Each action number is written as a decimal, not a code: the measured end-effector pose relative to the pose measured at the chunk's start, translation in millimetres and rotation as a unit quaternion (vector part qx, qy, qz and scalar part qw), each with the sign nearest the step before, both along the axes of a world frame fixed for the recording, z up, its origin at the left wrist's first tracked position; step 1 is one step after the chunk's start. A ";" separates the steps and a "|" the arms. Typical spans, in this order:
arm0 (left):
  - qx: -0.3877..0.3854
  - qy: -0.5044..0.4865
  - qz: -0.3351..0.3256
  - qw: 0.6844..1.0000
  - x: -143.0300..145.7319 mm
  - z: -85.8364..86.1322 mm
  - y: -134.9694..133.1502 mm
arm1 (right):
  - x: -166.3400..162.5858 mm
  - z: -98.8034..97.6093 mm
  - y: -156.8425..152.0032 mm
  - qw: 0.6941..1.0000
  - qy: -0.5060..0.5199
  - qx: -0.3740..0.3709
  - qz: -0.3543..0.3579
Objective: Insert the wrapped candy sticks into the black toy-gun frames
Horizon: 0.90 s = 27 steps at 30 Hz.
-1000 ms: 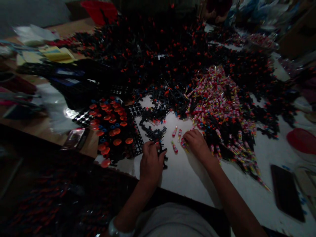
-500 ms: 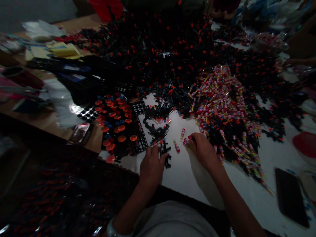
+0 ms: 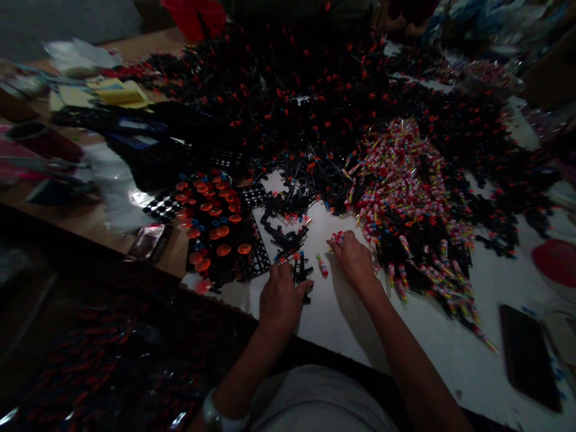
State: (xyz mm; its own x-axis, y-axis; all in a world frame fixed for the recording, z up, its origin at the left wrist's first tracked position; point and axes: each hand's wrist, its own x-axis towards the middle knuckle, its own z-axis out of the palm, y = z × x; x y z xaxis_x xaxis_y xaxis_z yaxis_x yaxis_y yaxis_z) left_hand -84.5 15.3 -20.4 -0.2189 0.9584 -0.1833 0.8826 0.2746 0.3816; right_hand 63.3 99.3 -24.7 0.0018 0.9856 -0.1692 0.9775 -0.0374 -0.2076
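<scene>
My left hand is at the front edge of the white table, fingers curled and thumb across a small black toy gun with a blue tip. To the right, my right hand pinches small pink-and-white wrapped candy tubes just above the tabletop. A single candy tube with a red end lies between my hands. Beyond my left hand rest more black toy guns. A large heap of candy tubes spreads beyond my right hand.
Left of my hands stands a black grid tray with orange discs. A huge pile of black toy guns with orange tips covers the back. A phone lies at right, a red lid above it. A red bucket stands far back.
My right hand has moved left and slightly away from me, and a candy tube that lay there is now at its fingers. My left thumb has shifted over the toy gun.
</scene>
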 end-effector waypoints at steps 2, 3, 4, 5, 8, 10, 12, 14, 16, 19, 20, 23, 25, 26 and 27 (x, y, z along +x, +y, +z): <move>-0.001 0.000 -0.002 1.000 0.7 -0.1 0.4 | -4.7 -1.4 7.1 1.000 0.003 -0.012 -0.003; -0.002 -0.003 -0.002 1.000 0.3 -0.3 0.5 | -4.9 -2.9 9.2 1.000 0.008 -0.016 0.005; -0.004 -0.008 -0.003 1.000 -0.5 -0.4 0.4 | -3.3 -4.6 10.0 1.000 0.016 -0.013 0.016; -0.006 -0.015 -0.006 1.000 -1.6 -0.6 0.1 | 0.2 -6.2 9.5 0.999 0.027 -0.001 0.028; -0.006 -0.034 -0.017 0.999 -6.0 -0.2 -2.0 | 17.5 -8.1 1.4 0.991 0.083 0.060 0.081; -0.005 -0.039 -0.023 0.999 -9.0 0.8 -3.6 | 28.4 -5.2 -7.5 0.973 0.128 0.085 0.173; -0.008 -0.039 -0.027 0.999 -11.5 2.1 -4.5 | 34.0 -1.1 -16.4 0.936 0.150 0.083 0.308; -0.010 -0.034 -0.028 0.999 -12.9 3.5 -3.9 | 34.6 0.4 -23.3 0.902 0.137 0.075 0.402; -0.015 -0.026 -0.023 0.999 -11.9 5.3 -1.9 | 33.2 -3.3 -27.5 0.900 0.111 0.080 0.414; -0.029 -0.014 -0.019 0.999 -3.9 10.0 2.6 | 33.4 -14.0 -31.8 0.928 0.105 0.121 0.337; -0.038 -0.009 -0.022 0.999 0.1 11.8 4.4 | 34.3 -16.6 -34.1 0.934 0.126 0.133 0.306; -0.077 -0.018 -0.031 0.996 11.4 15.4 9.5 | 37.0 -16.5 -46.4 0.943 0.259 0.113 0.178; -0.091 -0.065 -0.027 0.993 15.4 14.1 12.3 | 37.6 -11.4 -58.7 0.931 0.353 0.058 0.070; -0.089 -0.106 -0.016 0.990 16.0 12.0 13.5 | 37.4 -8.8 -65.3 0.921 0.388 0.031 0.022; -0.084 -0.160 -0.001 0.984 16.0 9.4 14.8 | 37.0 -6.7 -71.8 0.910 0.415 0.009 -0.014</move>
